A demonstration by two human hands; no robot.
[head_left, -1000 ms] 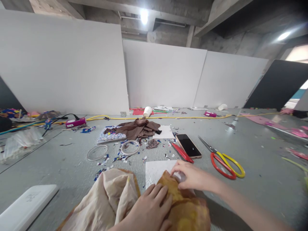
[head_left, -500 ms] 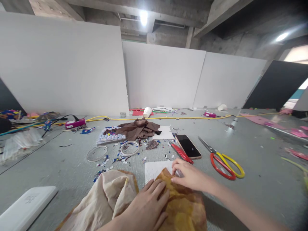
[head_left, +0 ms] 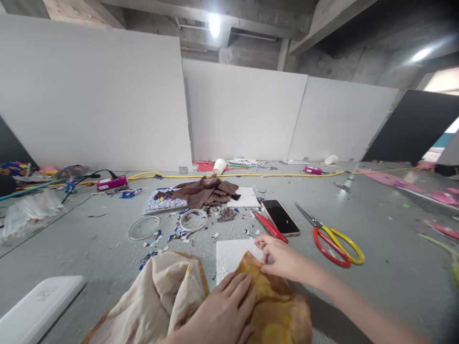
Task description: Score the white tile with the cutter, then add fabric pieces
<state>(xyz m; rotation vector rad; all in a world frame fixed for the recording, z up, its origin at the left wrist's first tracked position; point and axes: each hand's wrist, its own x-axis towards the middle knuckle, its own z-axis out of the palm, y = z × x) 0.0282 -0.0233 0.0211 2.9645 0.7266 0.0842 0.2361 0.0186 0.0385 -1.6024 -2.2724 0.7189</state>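
Note:
A yellow-brown cloth [head_left: 283, 320] with a cream-coloured side [head_left: 143, 306] lies rumpled at the near edge of my view. My left hand [head_left: 222, 310] rests flat on the cloth, its fingers stretched forward over the yellow-brown part. At the cloth's upper right edge, my right hand [head_left: 283, 258] has curled fingers, with the thumb side against the fabric. A white sheet [head_left: 227, 255] with faint lines is partly covered by the cloth, and the right fingertips are over its corner. Just beyond that hand are a red-handled cutter [head_left: 269, 227] and a phone [head_left: 280, 217].
Scissors [head_left: 330, 239] with red and yellow handles lie to the right. A white power bank [head_left: 43, 306] is at left. Ahead are two rings [head_left: 193, 220], brown fabric [head_left: 208, 191], small scraps, a yellow cable [head_left: 251, 176], a paper cup [head_left: 219, 166] and upright white panels [head_left: 244, 110].
Both hands and the yellow-brown part of the cloth have shifted slightly to the right. More of the white sheet now shows between the hands.

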